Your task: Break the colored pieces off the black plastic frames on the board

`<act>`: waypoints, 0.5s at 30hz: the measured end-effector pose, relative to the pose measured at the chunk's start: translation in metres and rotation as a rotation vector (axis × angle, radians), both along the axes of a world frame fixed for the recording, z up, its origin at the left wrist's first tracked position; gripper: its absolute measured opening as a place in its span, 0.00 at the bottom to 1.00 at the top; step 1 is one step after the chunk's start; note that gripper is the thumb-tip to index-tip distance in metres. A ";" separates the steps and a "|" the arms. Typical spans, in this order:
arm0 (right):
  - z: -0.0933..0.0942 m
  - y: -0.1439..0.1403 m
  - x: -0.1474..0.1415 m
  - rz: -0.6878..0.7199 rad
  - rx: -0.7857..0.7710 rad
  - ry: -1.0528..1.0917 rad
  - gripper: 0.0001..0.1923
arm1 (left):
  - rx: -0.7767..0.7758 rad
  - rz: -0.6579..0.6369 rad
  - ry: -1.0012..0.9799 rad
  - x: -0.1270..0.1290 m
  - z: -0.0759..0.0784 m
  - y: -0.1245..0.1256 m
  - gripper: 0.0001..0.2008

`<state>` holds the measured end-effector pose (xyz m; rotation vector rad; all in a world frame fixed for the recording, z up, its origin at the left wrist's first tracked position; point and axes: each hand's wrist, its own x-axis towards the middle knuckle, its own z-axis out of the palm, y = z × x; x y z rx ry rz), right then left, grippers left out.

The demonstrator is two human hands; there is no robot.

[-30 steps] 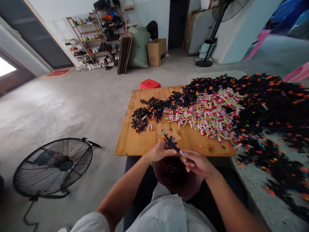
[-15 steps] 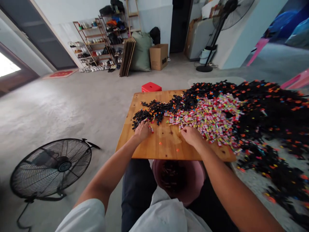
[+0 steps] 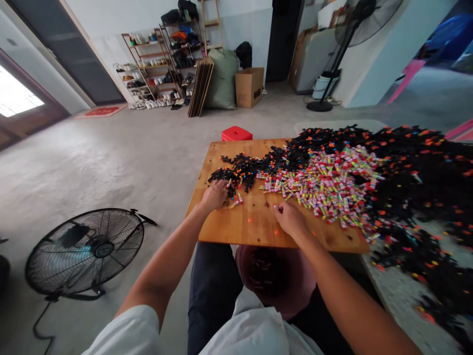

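My left hand (image 3: 215, 194) rests at the near left end of a heap of small black plastic pieces (image 3: 236, 170) with orange and blue tips. Its fingers are bent together among them, and what they hold is hidden. Just right of it, a few small printed tubes (image 3: 237, 200) lie loose on the wood. My right hand (image 3: 290, 217) is closed, thumb against fingers, pinching a small tube with a red end (image 3: 276, 207) above the tabletop. Behind it spreads a pile of pink, white and yellow-green tubes (image 3: 332, 182).
The wooden tabletop (image 3: 254, 229) carries a few orange bits. Below its near edge, a pink basin (image 3: 305, 276) between my legs holds dark pieces. More black pieces (image 3: 436, 182) heap up at the right. A floor fan (image 3: 103, 250) stands left, a red stool (image 3: 237, 133) beyond the table.
My right hand has drawn slightly nearer to me, and a tube end now shows in its fingers. My left hand has shifted slightly, leaving the loose tubes beside it more visible. The view has turned slightly left.
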<state>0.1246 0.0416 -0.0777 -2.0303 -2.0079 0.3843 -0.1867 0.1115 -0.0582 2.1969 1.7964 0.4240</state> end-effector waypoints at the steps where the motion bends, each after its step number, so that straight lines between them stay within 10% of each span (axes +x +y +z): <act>1: -0.003 -0.006 0.000 0.004 0.016 0.036 0.14 | 0.001 0.004 0.047 -0.003 0.000 0.003 0.20; 15: -0.013 -0.048 -0.027 0.091 0.056 0.284 0.06 | -0.163 -0.332 0.399 0.036 0.025 0.023 0.25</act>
